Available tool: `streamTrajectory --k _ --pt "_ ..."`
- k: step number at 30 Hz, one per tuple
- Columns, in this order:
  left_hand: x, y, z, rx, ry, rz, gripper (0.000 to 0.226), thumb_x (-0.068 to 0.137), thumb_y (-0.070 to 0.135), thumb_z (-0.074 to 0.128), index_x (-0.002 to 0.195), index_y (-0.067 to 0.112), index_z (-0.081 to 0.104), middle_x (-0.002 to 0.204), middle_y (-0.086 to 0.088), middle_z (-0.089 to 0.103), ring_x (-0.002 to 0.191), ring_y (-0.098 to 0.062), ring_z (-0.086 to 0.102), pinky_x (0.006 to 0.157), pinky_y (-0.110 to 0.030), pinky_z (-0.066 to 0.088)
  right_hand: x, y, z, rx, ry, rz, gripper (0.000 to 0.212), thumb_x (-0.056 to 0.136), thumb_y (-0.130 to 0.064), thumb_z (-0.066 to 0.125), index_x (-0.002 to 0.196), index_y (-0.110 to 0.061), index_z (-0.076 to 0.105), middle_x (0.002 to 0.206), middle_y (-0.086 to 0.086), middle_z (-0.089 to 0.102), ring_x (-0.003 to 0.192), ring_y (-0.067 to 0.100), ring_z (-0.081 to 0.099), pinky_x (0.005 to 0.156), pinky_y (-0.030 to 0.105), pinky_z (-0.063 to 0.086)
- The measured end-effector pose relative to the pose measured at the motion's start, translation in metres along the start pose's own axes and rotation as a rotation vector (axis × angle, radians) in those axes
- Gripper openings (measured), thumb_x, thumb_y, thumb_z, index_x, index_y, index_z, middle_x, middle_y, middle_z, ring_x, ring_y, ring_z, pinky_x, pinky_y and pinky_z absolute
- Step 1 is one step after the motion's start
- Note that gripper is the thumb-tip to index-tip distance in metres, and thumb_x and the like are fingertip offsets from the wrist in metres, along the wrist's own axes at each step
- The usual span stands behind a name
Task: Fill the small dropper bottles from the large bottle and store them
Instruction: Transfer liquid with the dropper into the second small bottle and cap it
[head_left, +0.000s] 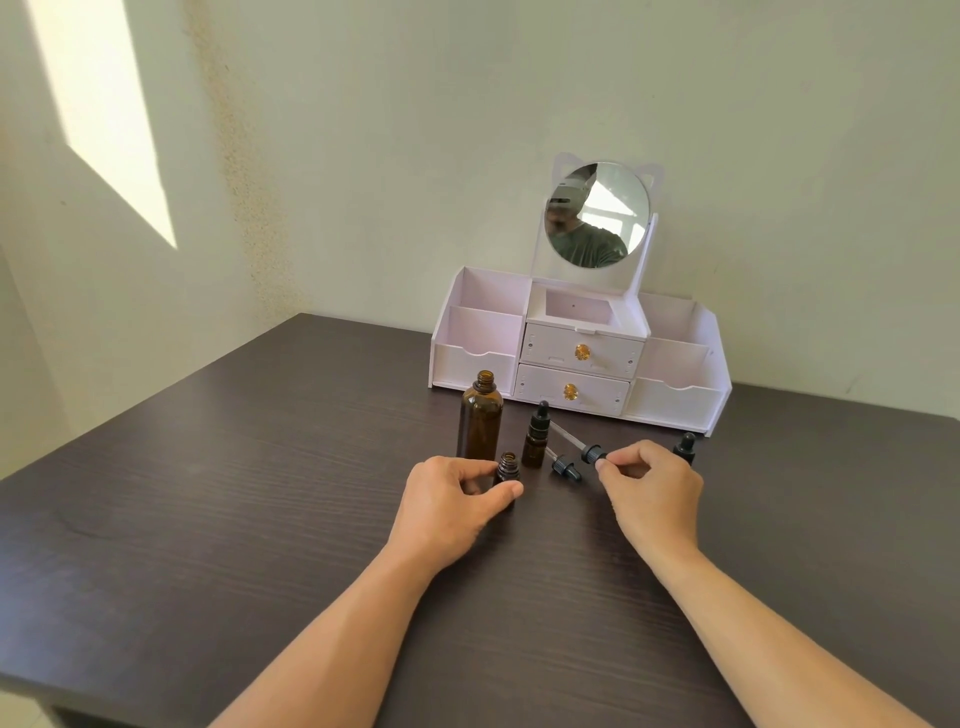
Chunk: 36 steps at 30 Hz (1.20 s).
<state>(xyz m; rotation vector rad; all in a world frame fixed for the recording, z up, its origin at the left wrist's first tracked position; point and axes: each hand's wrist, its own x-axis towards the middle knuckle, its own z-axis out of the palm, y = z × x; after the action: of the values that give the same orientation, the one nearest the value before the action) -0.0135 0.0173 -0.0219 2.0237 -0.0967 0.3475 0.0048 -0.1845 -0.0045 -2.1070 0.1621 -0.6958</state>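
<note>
Pinching the long dropper (592, 453) by its bulb, the right hand (649, 486) points its glass tube away; the open small bottle (508, 467), pinched upright by the left hand (451, 501), stands just leftward on the surface (208, 493).

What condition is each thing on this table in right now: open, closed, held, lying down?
Large bottle: upright, uncapped.
Small open bottle: upright, uncapped, gripped by left hand.
Long dropper: out of a bottle, pinched by right hand.
Short dropper: lying on table.
Two capped bottles: upright.
Organizer drawers: closed.
</note>
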Motion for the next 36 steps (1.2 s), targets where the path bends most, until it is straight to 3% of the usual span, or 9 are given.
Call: streamTrajectory --k 5,11,14,17,21,29,36 --pt "0.000 0.000 -0.001 -0.011 -0.008 0.003 0.052 0.081 0.045 0.072 0.126 0.022 0.065 0.055 0.012 0.054 0.054 0.000 0.051 0.063 -0.011 0.044 -0.001 -0.002 0.001 0.044 0.032 -0.047 0.011 0.078 -0.007 0.073 0.073 -0.016 0.069 0.070 -0.007 0.067 0.069 0.003 0.062 0.062 0.009 0.040" --pt "-0.001 0.001 -0.002 -0.008 -0.006 0.006 0.053 0.081 0.045 0.073 0.127 0.021 0.064 0.057 0.011 0.056 0.055 0.001 0.052 0.062 -0.009 0.044 -0.003 -0.005 0.000 0.121 0.067 -0.089 0.015 0.079 -0.005 0.071 0.084 -0.018 0.067 0.082 -0.006 0.067 0.078 0.003 0.063 0.073 0.018 0.050" --pt "-0.001 0.001 -0.002 -0.005 -0.010 0.006 0.053 0.081 0.045 0.072 0.128 0.021 0.063 0.058 0.011 0.056 0.057 0.000 0.054 0.065 -0.010 0.047 -0.001 -0.011 -0.005 0.202 0.114 -0.093 0.016 0.082 -0.005 0.069 0.091 -0.017 0.067 0.088 -0.004 0.068 0.082 0.003 0.063 0.068 0.005 0.046" --pt "-0.001 0.001 -0.002 0.008 0.005 0.013 0.053 0.079 0.046 0.074 0.125 0.022 0.065 0.059 0.011 0.055 0.057 0.000 0.052 0.068 -0.014 0.049 0.006 -0.025 -0.017 0.264 0.147 -0.124 0.017 0.083 -0.005 0.066 0.089 -0.021 0.068 0.085 -0.007 0.069 0.080 0.010 0.065 0.067 0.003 0.044" --pt "0.000 0.001 -0.002 0.013 0.006 0.006 0.054 0.079 0.046 0.074 0.125 0.021 0.065 0.063 0.008 0.058 0.060 -0.002 0.054 0.068 -0.018 0.050 0.012 -0.051 -0.036 0.256 0.045 -0.224 0.029 0.086 -0.003 0.063 0.083 -0.032 0.067 0.084 -0.014 0.068 0.075 0.004 0.064 0.068 0.006 0.047" --pt "0.000 0.001 -0.002 0.014 0.011 0.010 0.053 0.079 0.045 0.075 0.125 0.021 0.065 0.061 0.010 0.057 0.057 0.000 0.051 0.058 -0.010 0.042 0.014 -0.081 -0.044 0.050 -0.154 -0.464 0.020 0.084 -0.001 0.065 0.087 -0.018 0.074 0.087 -0.007 0.068 0.077 -0.005 0.058 0.064 0.003 0.041" --pt "0.000 0.001 -0.002 0.007 0.007 0.006 0.052 0.079 0.046 0.074 0.125 0.022 0.065 0.060 0.012 0.055 0.055 0.000 0.049 0.054 -0.009 0.037 0.021 -0.085 -0.044 -0.016 -0.183 -0.498 0.020 0.084 0.000 0.064 0.087 -0.017 0.074 0.090 -0.004 0.068 0.074 -0.003 0.057 0.065 0.001 0.038"
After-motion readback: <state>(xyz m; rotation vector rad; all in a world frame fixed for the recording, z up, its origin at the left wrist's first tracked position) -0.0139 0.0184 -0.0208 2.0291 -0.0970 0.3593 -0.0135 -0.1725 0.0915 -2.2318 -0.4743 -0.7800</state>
